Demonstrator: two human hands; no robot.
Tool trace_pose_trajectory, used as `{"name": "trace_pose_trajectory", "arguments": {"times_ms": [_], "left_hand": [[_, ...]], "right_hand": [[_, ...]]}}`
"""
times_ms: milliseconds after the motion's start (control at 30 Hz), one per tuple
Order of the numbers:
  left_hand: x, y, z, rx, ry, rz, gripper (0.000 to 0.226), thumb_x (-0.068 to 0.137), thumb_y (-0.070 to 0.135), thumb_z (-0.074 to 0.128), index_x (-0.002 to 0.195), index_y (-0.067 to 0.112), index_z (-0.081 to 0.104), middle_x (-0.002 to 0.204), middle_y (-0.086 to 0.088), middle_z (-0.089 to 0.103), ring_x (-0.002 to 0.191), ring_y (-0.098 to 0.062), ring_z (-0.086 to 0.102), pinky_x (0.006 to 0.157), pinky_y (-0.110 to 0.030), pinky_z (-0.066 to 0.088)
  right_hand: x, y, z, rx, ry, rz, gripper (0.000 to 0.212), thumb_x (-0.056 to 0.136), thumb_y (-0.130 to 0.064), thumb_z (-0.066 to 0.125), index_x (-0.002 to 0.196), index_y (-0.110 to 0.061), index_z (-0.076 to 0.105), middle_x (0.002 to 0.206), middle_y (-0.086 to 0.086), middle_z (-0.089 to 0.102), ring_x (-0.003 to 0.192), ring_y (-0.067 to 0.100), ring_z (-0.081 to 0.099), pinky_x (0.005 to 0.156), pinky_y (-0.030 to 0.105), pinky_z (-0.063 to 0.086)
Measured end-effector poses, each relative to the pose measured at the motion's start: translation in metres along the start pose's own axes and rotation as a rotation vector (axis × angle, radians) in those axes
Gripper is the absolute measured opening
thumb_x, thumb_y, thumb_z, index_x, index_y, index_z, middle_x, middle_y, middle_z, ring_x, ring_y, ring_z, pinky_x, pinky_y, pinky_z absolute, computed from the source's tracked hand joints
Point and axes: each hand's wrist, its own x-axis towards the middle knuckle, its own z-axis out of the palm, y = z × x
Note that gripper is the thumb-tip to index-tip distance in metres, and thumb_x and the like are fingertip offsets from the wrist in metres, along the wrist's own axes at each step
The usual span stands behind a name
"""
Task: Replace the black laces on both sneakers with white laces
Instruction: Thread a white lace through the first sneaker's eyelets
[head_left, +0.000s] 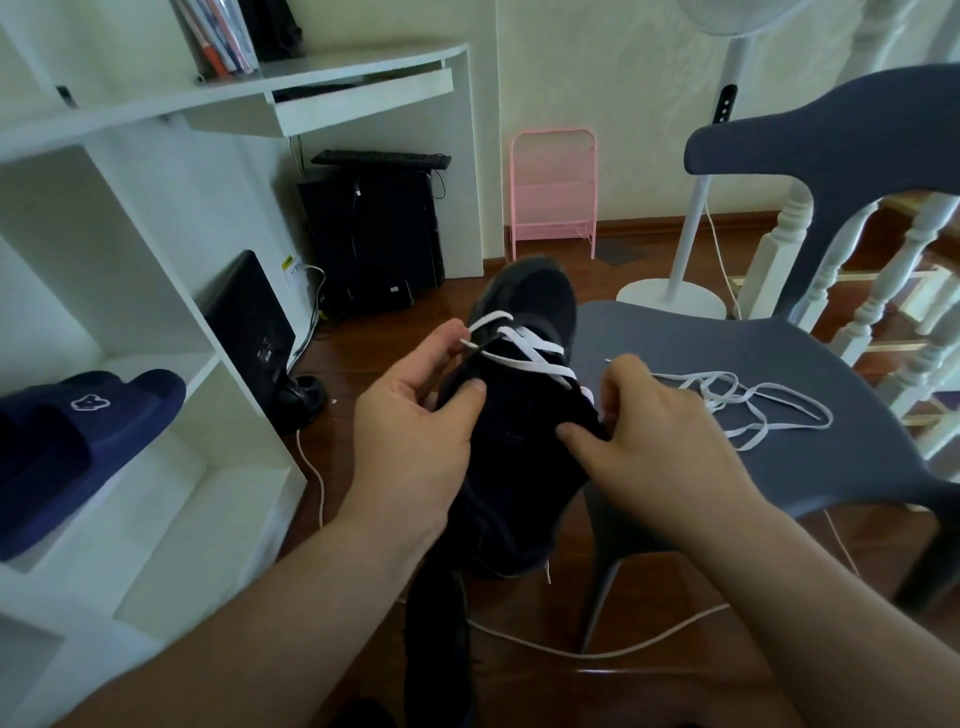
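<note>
Head: sneaker (519, 415) gripped between both hands.

We see a dim indoor scene in soft, even daylight with no hard shadows. The black sneaker (519, 415) loses nearly all detail in darkness, while the white shelving (156, 291) looks pale and slightly washed out. Straight edges bow outward near the borders, and the whole picture is mildly soft.
</note>
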Motion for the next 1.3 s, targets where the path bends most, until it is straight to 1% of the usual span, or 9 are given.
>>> {"name": "trace_pose_trajectory", "arguments": {"times_ms": [133,233,367,433,600,700,900,1167,1300], "left_hand": [[-0.008,-0.002,0.005,-0.087,-0.028,0.046,0.054,0.089,0.004,0.075,0.130,0.038,0.073,0.121,0.012,0.078,0.114,-0.006,0.073,0.087,-0.020,0.060],[-0.009,-0.001,0.007,-0.164,-0.043,0.065,0.057,0.087,0.004,0.077,0.135,0.035,0.069,0.110,0.015,0.080,0.106,-0.002,0.075,0.087,-0.019,0.059],[-0.010,0.011,0.007,-0.216,-0.108,0.049,0.050,0.078,0.025,0.088,0.126,0.029,0.075,0.112,0.008,0.080,0.107,-0.008,0.076,0.089,-0.019,0.058],[0.007,0.022,-0.003,-0.274,-0.011,0.024,0.041,0.075,0.029,0.085,0.115,0.024,0.081,0.112,0.002,0.081,0.110,-0.014,0.076,0.089,-0.023,0.060],[0.059,0.045,-0.049,-0.545,0.239,-0.099,0.016,0.101,-0.002,0.060,0.106,0.009,0.071,0.087,-0.006,0.080,0.094,-0.021,0.080,0.078,-0.030,0.064],[0.049,0.027,-0.041,-0.262,0.094,-0.216,0.024,0.102,0.003,0.056,0.103,0.011,0.079,0.086,-0.006,0.079,0.073,-0.012,0.074,0.066,-0.028,0.061],[0.025,-0.001,-0.022,0.479,-0.225,0.116,0.028,0.089,0.056,0.073,0.115,0.044,0.076,0.097,0.021,0.077,0.089,0.000,0.072,0.071,-0.017,0.056],[0.035,-0.002,-0.033,0.492,-0.292,0.001,0.020,0.082,0.030,0.091,0.091,0.043,0.079,0.089,0.013,0.079,0.084,-0.008,0.076,0.080,-0.033,0.063],[0.057,0.007,-0.068,1.035,-0.273,0.097,0.016,0.084,0.038,0.088,0.082,0.044,0.074,0.088,0.019,0.072,0.087,0.000,0.066,0.068,-0.020,0.044]], "right_hand": [[0.009,0.005,0.004,0.120,0.067,0.082,0.031,0.094,-0.049,0.063,0.080,-0.023,0.053,0.073,-0.004,0.060,0.076,0.024,0.055,0.066,0.038,0.039],[0.019,0.016,-0.002,0.177,0.113,0.145,0.047,0.096,-0.054,0.060,0.068,-0.016,0.064,0.057,0.000,0.061,0.063,0.015,0.059,0.056,0.033,0.042],[0.022,0.027,-0.008,0.259,0.178,0.158,0.043,0.097,-0.050,0.063,0.068,-0.019,0.070,0.056,-0.008,0.062,0.059,0.008,0.059,0.052,0.029,0.037],[0.022,0.031,-0.013,0.249,0.208,0.142,0.035,0.097,-0.049,0.063,0.077,-0.023,0.076,0.054,-0.006,0.062,0.056,0.009,0.059,0.054,0.028,0.038],[0.019,0.031,-0.019,0.275,0.243,0.091,0.025,0.098,-0.048,0.064,0.093,-0.029,0.080,0.062,-0.008,0.067,0.063,0.009,0.061,0.059,0.027,0.040],[0.016,0.022,-0.014,0.232,0.233,0.055,0.027,0.098,-0.046,0.063,0.082,-0.029,0.075,0.054,-0.010,0.061,0.060,0.007,0.060,0.053,0.023,0.035],[0.012,0.005,-0.005,0.134,0.241,-0.017,0.033,0.098,-0.042,0.061,0.075,-0.022,0.072,0.055,-0.008,0.060,0.055,0.011,0.057,0.051,0.028,0.040],[0.009,0.009,-0.009,0.148,0.237,-0.024,0.032,0.100,-0.040,0.060,0.083,-0.019,0.077,0.063,-0.006,0.067,0.063,0.012,0.061,0.064,0.035,0.052],[0.011,0.014,-0.016,0.170,0.237,0.002,0.033,0.100,-0.042,0.060,0.077,-0.023,0.073,0.055,-0.007,0.062,0.056,0.009,0.058,0.057,0.031,0.041]]}}
